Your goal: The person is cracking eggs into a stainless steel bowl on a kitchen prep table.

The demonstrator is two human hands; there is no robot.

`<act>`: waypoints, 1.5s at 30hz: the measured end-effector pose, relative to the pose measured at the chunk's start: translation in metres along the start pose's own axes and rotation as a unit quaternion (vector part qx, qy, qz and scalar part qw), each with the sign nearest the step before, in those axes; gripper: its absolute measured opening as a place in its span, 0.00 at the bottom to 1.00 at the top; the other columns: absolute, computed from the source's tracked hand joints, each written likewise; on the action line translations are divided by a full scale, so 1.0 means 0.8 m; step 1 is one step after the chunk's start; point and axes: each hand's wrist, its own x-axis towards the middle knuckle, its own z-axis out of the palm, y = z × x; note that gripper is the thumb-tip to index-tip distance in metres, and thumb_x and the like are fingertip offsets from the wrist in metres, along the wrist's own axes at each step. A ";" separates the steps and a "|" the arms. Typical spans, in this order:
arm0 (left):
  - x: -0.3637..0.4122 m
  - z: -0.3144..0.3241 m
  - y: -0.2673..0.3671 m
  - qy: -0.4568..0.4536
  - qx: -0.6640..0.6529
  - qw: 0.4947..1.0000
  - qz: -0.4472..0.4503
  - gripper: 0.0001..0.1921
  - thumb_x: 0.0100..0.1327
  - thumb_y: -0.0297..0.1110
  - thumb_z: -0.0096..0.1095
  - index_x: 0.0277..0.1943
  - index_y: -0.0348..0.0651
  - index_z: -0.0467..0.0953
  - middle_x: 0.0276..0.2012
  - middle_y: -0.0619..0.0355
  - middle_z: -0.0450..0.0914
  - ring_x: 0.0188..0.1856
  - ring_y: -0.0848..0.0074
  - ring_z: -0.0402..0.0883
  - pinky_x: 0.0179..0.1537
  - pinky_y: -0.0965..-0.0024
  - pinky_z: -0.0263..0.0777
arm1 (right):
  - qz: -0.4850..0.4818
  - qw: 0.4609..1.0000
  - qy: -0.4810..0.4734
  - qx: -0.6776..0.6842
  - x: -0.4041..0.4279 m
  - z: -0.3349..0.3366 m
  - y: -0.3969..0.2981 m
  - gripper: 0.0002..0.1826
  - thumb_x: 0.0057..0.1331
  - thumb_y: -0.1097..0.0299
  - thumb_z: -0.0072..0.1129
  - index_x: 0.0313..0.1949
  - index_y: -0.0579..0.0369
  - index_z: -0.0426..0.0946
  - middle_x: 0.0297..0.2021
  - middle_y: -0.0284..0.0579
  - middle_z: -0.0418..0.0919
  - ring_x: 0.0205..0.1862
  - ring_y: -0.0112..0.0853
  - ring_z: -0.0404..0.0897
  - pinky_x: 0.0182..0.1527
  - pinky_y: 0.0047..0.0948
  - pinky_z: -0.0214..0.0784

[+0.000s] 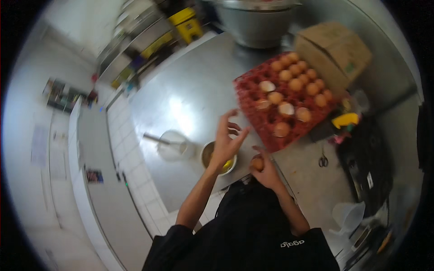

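My left hand (228,140) is above a small metal bowl (204,156), its fingers apart and nothing seen between them. Yellow egg contents show inside the bowl, partly hidden by that hand. My right hand (267,171) holds a brown egg (257,164) just right of the bowl, near the table's front edge. Beyond both hands lies a red egg tray (249,101) with whole brown eggs (295,84) at its far right side and several opened eggshells (286,109) nearer to me. Left of the bowl stands a whitish container (176,150) with a handled utensil (157,139) across it.
A cardboard box (334,50) stands beside the tray, and a large metal mixing bowl (257,23) is at the far side. Scissors (323,161), a yellow object (345,120), a black bag-like object (368,162) and a clear plastic jug (348,215) lie to the right.
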 end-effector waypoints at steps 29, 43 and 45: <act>-0.563 -0.399 -0.200 0.370 -0.562 0.645 -0.362 0.26 0.75 0.56 0.60 0.55 0.38 0.79 0.43 0.57 0.81 0.42 0.71 0.83 0.40 0.75 0.83 | 0.213 0.964 0.120 0.105 0.082 0.156 0.004 0.17 0.78 0.68 0.43 0.61 0.63 0.66 0.37 0.53 0.85 0.27 0.36 0.87 0.26 0.31 0.82; -0.543 -0.423 -0.258 0.328 -0.607 0.617 -0.379 0.23 0.74 0.53 0.63 0.53 0.39 0.79 0.42 0.56 0.83 0.42 0.68 0.84 0.39 0.73 0.82 | 0.092 0.990 0.108 0.020 0.160 0.216 -0.121 0.22 0.75 0.72 0.46 0.67 0.62 0.63 0.42 0.59 0.84 0.28 0.41 0.90 0.26 0.33 0.87; -0.550 -0.428 -0.262 0.329 -0.610 0.615 -0.375 0.23 0.74 0.53 0.63 0.54 0.39 0.79 0.42 0.56 0.83 0.41 0.67 0.84 0.39 0.73 0.82 | 0.066 0.990 0.125 -0.017 0.168 0.230 -0.124 0.23 0.74 0.73 0.48 0.67 0.61 0.64 0.44 0.60 0.84 0.29 0.42 0.90 0.26 0.34 0.87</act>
